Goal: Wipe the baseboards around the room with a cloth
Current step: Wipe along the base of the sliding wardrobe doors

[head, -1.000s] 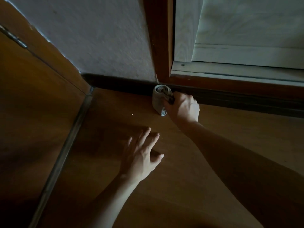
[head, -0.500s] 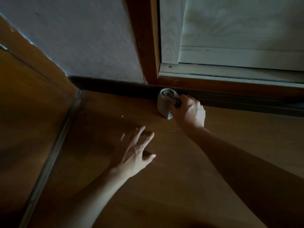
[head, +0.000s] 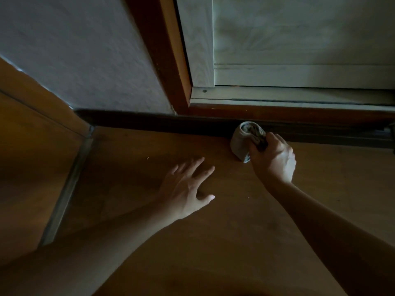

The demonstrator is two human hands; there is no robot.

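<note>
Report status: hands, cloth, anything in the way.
Right hand grips bunched cloth against dark baseboard. Left hand open, fingers spread above wooden floor. Nothing seen blocking baseboard nearby.

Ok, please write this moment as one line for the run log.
phase: baseboard wipe | right hand: grips cloth at baseboard | left hand: open, spread over floor

No text, label, brand, number or sign can be read anywhere in this dim view of wall, floor and door frame.
</note>
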